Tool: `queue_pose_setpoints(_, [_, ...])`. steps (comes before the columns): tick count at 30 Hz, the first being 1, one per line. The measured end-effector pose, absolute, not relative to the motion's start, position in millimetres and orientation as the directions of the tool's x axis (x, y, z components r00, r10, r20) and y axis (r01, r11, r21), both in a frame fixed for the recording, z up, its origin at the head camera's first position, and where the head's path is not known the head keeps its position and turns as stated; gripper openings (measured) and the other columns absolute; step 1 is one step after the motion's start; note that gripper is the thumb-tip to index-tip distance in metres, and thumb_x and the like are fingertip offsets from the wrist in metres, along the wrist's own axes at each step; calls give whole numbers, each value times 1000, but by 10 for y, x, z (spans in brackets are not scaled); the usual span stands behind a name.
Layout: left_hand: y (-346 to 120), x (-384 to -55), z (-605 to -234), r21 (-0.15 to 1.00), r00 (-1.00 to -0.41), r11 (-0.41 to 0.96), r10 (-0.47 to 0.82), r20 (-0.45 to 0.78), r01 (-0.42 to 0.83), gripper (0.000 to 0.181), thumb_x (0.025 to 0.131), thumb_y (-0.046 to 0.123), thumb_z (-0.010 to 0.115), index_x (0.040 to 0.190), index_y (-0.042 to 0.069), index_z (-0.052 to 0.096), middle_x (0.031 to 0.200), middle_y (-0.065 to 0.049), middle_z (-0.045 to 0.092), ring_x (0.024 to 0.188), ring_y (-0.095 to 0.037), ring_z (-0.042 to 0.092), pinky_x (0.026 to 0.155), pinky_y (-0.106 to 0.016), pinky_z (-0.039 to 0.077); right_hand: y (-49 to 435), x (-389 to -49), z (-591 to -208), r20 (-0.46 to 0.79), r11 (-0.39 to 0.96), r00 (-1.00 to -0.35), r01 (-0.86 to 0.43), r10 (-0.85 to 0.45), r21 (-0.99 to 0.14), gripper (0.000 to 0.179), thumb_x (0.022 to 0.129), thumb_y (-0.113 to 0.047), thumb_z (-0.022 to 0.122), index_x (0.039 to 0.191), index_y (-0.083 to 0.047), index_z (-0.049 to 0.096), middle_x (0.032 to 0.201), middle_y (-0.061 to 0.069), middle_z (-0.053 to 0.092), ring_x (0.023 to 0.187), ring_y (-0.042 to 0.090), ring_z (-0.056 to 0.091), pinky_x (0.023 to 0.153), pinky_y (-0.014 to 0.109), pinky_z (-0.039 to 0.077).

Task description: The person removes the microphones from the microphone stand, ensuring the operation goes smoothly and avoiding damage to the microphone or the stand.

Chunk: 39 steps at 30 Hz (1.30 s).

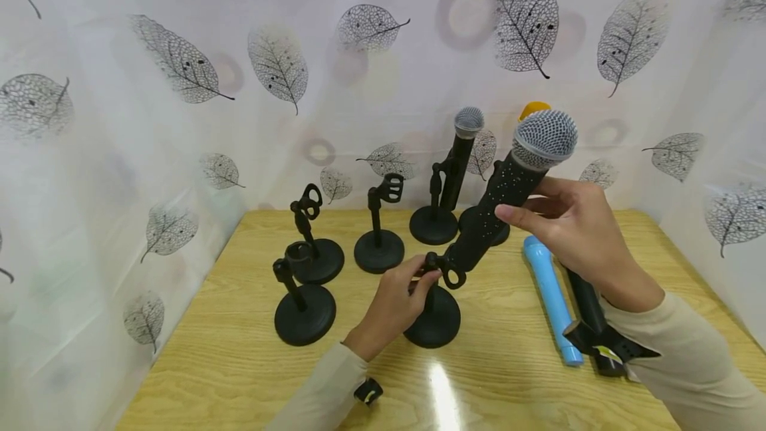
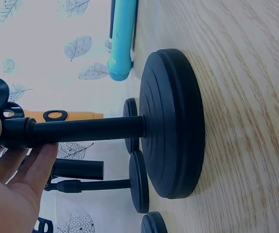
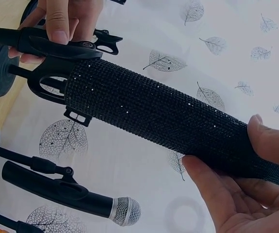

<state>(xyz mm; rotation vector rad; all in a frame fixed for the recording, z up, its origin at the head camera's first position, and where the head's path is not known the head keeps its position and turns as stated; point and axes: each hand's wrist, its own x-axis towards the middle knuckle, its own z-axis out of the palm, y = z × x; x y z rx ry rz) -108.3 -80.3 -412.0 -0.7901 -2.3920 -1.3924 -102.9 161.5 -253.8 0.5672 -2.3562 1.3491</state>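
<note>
Over the near middle of the table (image 1: 227,358), our left hand (image 1: 395,301) grips a stand (image 1: 433,321) by its neck; our right hand (image 1: 571,235) holds the black microphone (image 1: 493,208), slanting down leftward, tail just beside the stand's clip (image 1: 442,262).

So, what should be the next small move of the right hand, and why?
Probably the right hand should ease the sparkling black microphone with silver mesh head down into the black looped clip: its lower end is right at that clip, and the left hand grips the round-based black stand near its top.
</note>
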Motion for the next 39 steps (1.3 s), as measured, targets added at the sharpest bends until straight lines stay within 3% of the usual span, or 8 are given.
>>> queue_pose_setpoints(10, [-799, -1080, -4112, 708, -811, 397, 326, 486, 584, 15, 104, 18, 60, 111, 7, 66, 106, -4, 72, 103, -14, 69, 80, -19, 57, 1642, -1027, -2522, 483, 472, -861, -498, -163, -728, 30, 86, -8, 82, 114, -1, 75, 95, 3, 77, 76, 1, 72, 65, 16, 54])
queue_pose_setpoints(13, [-791, -1085, -4112, 703, -808, 400, 327, 490, 588, 15, 104, 19, 60, 111, 8, 67, 106, -4, 72, 103, -13, 69, 80, -20, 57, 1655, -1014, -2479, 504, 452, -851, -512, -149, -730, 31, 86, -6, 82, 115, -1, 74, 97, -4, 77, 77, 1, 72, 66, 16, 55])
queue_pose_setpoints(17, [-786, -1076, -4089, 700, -806, 401, 328, 492, 591, 15, 104, 19, 60, 112, 7, 67, 106, -4, 72, 103, -14, 70, 80, -20, 57, 1741, -982, -2284, 563, 270, -822, -565, -93, -780, 30, 87, 4, 77, 117, 0, 73, 101, -6, 77, 81, 7, 74, 73, 17, 57])
queue_pose_setpoints(22, [-795, -1062, -4087, 701, -810, 406, 314, 496, 587, 14, 104, 18, 60, 111, 8, 66, 105, -4, 72, 102, -14, 70, 80, -21, 58, 1865, -981, -2130, 581, 78, -811, -585, -65, -807, 33, 87, 10, 74, 119, 3, 72, 104, 5, 76, 84, 13, 76, 76, 19, 58])
queue_pose_setpoints(30, [-827, -1075, -4106, 678, -795, 417, 293, 531, 606, 15, 104, 18, 59, 109, 7, 66, 102, -4, 71, 100, -15, 70, 79, -22, 59, 1926, -1028, -2289, 510, 127, -856, -517, -86, -846, 34, 88, 8, 73, 121, 0, 72, 108, 1, 76, 88, 12, 75, 80, 18, 57])
queue_pose_setpoints(36, [-962, -1069, -4115, 674, -815, 463, 249, 523, 575, 15, 105, 19, 58, 110, 8, 67, 103, -3, 72, 101, -16, 71, 79, -24, 59, 1951, -1078, -2465, 397, 347, -914, -398, -77, -849, 33, 91, -9, 77, 123, -3, 71, 103, -10, 76, 87, 9, 75, 81, 16, 55])
queue_pose_setpoints(39, [-1043, -1059, -4104, 671, -820, 483, 226, 526, 563, 15, 104, 18, 59, 111, 8, 67, 104, -4, 72, 101, -16, 71, 79, -27, 60, 1966, -1121, -2560, 354, 390, -931, -361, -93, -847, 37, 91, -16, 79, 125, -2, 70, 101, -10, 76, 88, 7, 74, 80, 15, 53])
